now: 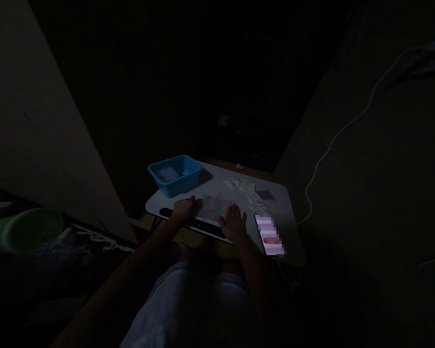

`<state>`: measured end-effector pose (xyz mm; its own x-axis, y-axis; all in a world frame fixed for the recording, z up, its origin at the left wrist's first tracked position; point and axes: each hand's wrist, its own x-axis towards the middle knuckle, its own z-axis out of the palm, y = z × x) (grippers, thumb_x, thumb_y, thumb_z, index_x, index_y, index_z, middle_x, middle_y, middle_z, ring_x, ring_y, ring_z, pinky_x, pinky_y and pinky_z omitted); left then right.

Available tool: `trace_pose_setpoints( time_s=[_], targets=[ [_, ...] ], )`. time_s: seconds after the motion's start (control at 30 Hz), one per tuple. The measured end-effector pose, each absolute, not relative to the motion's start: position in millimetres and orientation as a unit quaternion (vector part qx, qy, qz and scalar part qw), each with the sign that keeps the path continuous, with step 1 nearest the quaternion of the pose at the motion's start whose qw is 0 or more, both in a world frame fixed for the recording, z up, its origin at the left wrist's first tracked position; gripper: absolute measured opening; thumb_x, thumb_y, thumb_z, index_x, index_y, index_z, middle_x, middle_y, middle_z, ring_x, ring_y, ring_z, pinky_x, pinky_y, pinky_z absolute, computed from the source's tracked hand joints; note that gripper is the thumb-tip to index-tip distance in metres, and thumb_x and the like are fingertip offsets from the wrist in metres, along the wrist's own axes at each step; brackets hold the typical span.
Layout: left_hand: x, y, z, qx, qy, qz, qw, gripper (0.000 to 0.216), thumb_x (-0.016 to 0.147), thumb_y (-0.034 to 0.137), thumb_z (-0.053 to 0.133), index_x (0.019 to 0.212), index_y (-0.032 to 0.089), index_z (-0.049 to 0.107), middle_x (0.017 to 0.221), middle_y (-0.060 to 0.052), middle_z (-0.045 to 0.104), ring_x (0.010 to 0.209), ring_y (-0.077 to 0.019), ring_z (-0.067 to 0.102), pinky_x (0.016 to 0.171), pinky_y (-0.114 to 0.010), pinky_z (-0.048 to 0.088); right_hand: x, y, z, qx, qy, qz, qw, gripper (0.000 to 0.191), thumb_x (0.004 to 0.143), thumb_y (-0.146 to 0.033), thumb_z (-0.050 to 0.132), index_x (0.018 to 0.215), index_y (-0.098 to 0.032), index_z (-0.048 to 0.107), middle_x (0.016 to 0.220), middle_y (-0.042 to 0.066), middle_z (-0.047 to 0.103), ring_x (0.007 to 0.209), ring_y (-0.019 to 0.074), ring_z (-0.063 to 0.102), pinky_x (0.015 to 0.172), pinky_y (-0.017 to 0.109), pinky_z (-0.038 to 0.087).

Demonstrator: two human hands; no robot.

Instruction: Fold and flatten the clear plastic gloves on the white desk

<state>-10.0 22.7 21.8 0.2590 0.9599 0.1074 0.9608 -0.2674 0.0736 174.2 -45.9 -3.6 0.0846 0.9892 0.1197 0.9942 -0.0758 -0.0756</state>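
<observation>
The scene is very dark. A clear plastic sheet or bag lies flat near the front of a small white table. My left hand rests on its left end with the fingers curled. My right hand lies flat at its right end, fingers spread apart. A blue plastic basin stands at the table's back left with something pale inside it.
A lit phone lies at the table's front right. Small pale packets and a grey piece lie at the back right. A white cable hangs along the right wall. A green tub sits low on the left.
</observation>
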Motion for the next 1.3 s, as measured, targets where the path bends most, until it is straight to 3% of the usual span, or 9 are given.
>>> trace_pose_setpoints(
  time_s=[0.13, 0.3, 0.4, 0.5, 0.73, 0.93, 1.1, 1.3],
  targets=[
    [5, 29, 31, -0.814, -0.569, -0.116, 0.012, 0.028, 0.084, 0.023, 0.033, 0.101, 0.015, 0.053, 0.103, -0.011, 0.059, 0.094, -0.0209, 0.054, 0.077, -0.031, 0.042, 173, -45, -2, -0.744, -0.667, -0.003, 0.051, 0.071, 0.081, -0.053, 0.013, 0.132, -0.003, 0.018, 0.139, 0.016, 0.013, 0.127, 0.0244, 0.003, 0.098, 0.048, 0.001],
    [59, 17, 18, -0.905, -0.349, -0.218, -0.11, 0.042, 0.087, 0.031, 0.023, 0.119, 0.013, 0.043, 0.126, -0.008, 0.044, 0.12, -0.0167, 0.032, 0.1, -0.031, 0.025, 171, -45, 4, -0.747, -0.665, 0.011, 0.024, 0.065, 0.08, -0.047, 0.023, 0.133, -0.01, 0.015, 0.141, 0.012, 0.01, 0.128, 0.0236, 0.002, 0.098, 0.048, 0.003],
    [77, 9, 5, -0.896, -0.363, -0.184, -0.18, 0.047, 0.088, 0.035, 0.016, 0.127, 0.013, 0.033, 0.134, -0.007, 0.033, 0.125, -0.0155, 0.021, 0.102, -0.032, 0.02, 172, -46, 6, -0.741, -0.67, 0.02, 0.035, 0.062, 0.08, -0.043, 0.025, 0.135, -0.017, 0.01, 0.141, 0.008, 0.008, 0.128, 0.0225, 0.001, 0.098, 0.047, 0.004],
    [79, 6, -2, -0.888, -0.385, -0.149, -0.201, 0.05, 0.089, 0.036, 0.008, 0.129, 0.015, 0.03, 0.136, -0.006, 0.028, 0.127, -0.0149, 0.017, 0.102, -0.033, 0.019, 172, -45, 5, -0.739, -0.672, 0.023, 0.045, 0.062, 0.08, -0.043, 0.024, 0.134, -0.016, 0.012, 0.141, 0.009, 0.01, 0.128, 0.0231, 0.002, 0.098, 0.048, 0.004],
    [71, 10, -4, -0.885, -0.43, -0.096, -0.153, 0.053, 0.089, 0.033, 0.001, 0.129, 0.014, 0.03, 0.136, -0.006, 0.028, 0.126, -0.0127, 0.019, 0.102, -0.033, 0.016, 172, -43, -1, -0.746, -0.664, 0.003, 0.053, 0.064, 0.078, -0.041, 0.027, 0.132, -0.008, 0.019, 0.139, 0.013, 0.015, 0.127, 0.0234, 0.006, 0.098, 0.048, 0.005],
    [58, 18, -13, -0.888, -0.448, -0.088, -0.059, 0.05, 0.089, 0.03, 0.008, 0.129, 0.009, 0.029, 0.136, -0.01, 0.026, 0.126, -0.0169, 0.018, 0.101, -0.035, 0.018, 172, -43, -1, -0.744, -0.665, -0.003, 0.058, 0.067, 0.081, -0.048, 0.018, 0.131, -0.005, 0.021, 0.139, 0.015, 0.015, 0.127, 0.024, 0.008, 0.098, 0.047, 0.005],
    [40, 23, -13, -0.879, -0.47, -0.083, 0.013, 0.049, 0.088, 0.035, 0.014, 0.128, 0.013, 0.032, 0.136, -0.009, 0.027, 0.126, -0.0197, 0.019, 0.1, -0.038, 0.019, 172, -43, -1, -0.747, -0.662, 0.007, 0.058, 0.07, 0.081, -0.053, 0.012, 0.131, -0.005, 0.02, 0.139, 0.015, 0.015, 0.127, 0.0238, 0.007, 0.098, 0.047, 0.004],
    [29, 27, -10, -0.857, -0.508, -0.074, 0.04, 0.05, 0.087, 0.035, 0.017, 0.129, 0.011, 0.028, 0.137, -0.011, 0.024, 0.126, -0.0211, 0.019, 0.099, -0.04, 0.019, 173, -44, -2, -0.747, -0.662, 0.008, 0.058, 0.07, 0.082, -0.053, 0.013, 0.132, -0.005, 0.019, 0.139, 0.015, 0.013, 0.127, 0.0231, 0.005, 0.098, 0.047, 0.001]
  ],
)
